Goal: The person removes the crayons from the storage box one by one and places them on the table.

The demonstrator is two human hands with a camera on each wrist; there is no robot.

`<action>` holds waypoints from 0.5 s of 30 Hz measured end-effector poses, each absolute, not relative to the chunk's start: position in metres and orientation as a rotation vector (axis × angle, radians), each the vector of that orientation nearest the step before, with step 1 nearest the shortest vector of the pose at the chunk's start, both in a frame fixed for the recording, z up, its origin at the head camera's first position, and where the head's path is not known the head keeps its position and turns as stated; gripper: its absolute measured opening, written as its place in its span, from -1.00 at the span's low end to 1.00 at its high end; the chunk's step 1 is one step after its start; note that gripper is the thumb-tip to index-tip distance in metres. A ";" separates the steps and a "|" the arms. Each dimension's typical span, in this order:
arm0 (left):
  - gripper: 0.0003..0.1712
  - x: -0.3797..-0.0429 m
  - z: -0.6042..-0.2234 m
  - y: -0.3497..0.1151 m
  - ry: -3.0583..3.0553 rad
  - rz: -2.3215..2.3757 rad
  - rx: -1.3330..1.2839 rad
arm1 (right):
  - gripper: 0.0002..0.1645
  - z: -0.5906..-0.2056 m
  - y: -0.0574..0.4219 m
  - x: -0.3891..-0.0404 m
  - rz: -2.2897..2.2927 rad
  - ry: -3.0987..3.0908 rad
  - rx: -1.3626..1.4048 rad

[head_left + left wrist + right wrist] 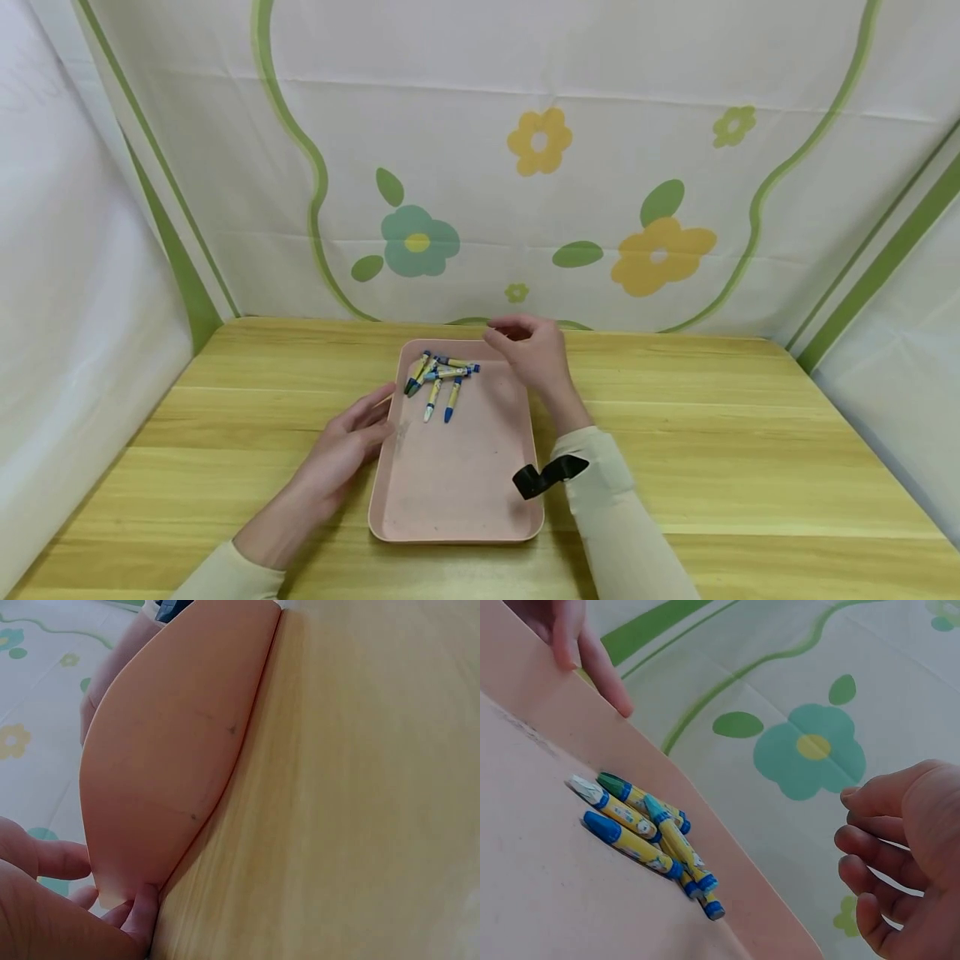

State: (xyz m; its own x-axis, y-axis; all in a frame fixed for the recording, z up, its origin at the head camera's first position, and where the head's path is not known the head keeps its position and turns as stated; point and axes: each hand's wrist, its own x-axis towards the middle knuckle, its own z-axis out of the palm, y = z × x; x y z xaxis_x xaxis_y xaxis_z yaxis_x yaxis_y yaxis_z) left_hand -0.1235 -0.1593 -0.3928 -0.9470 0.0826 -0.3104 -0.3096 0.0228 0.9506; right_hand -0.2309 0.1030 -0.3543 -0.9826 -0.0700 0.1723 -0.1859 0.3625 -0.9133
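Note:
A pink tray lies lengthwise on the table, with several crayons in yellow wrappers loosely heaped at its far left end. In the right wrist view white, green, blue and light-blue tips show on the crayons. My left hand is at the tray's left side, its fingertips touching the outer wall. Beyond the tray's far right corner, my right hand hovers with fingers loosely bent. Nothing shows between the thumb and fingers of that right hand.
The wooden table extends on both sides of the tray. Behind it hangs a white cloth printed with flowers and green lines, and more cloth encloses the left and right sides. A black strap sits on my right wrist.

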 end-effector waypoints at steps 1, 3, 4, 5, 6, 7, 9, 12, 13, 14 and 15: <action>-0.27 -0.123 -0.393 -0.159 2.023 2.004 -0.234 | -0.68 -0.355 0.101 -0.230 1.698 -2.499 0.243; -0.28 -0.123 -0.392 -0.160 2.024 2.003 -0.233 | -0.69 -0.356 0.096 -0.229 1.702 -2.484 0.258; -0.28 -0.123 -0.392 -0.160 2.024 2.003 -0.234 | -0.71 -0.356 0.094 -0.229 1.705 -2.478 0.259; -0.28 -0.123 -0.391 -0.160 2.025 2.002 -0.233 | -0.72 -0.358 0.091 -0.229 1.714 -2.470 0.258; -0.27 -0.122 -0.391 -0.160 2.025 2.002 -0.231 | -0.73 -0.359 0.088 -0.229 1.722 -2.468 0.254; -0.27 -0.122 -0.391 -0.160 2.023 2.003 -0.229 | -0.75 -0.360 0.085 -0.228 1.725 -2.467 0.246; -0.27 -0.122 -0.390 -0.160 2.022 2.004 -0.226 | -0.78 -0.363 0.079 -0.227 1.732 -2.462 0.246; -0.27 -0.122 -0.390 -0.160 2.019 2.006 -0.218 | -0.78 -0.364 0.073 -0.225 1.729 -2.464 0.262; -0.27 -0.122 -0.390 -0.160 2.018 2.008 -0.215 | -0.78 -0.364 0.071 -0.224 1.724 -2.463 0.269; -0.27 -0.122 -0.390 -0.160 2.018 2.009 -0.211 | -0.77 -0.363 0.071 -0.224 1.727 -2.462 0.280; -0.28 -0.122 -0.390 -0.160 2.018 2.008 -0.209 | -0.77 -0.363 0.070 -0.223 1.730 -2.465 0.282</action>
State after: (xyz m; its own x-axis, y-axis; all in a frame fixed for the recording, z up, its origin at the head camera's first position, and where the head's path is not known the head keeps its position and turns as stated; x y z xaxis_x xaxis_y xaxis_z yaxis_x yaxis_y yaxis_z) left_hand -0.1221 -0.1599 -0.3902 -0.9486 0.0978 -0.3010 -0.3005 0.0197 0.9536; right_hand -0.2234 0.0702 -0.3626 -0.9758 -0.0849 0.2014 -0.2182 0.3304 -0.9183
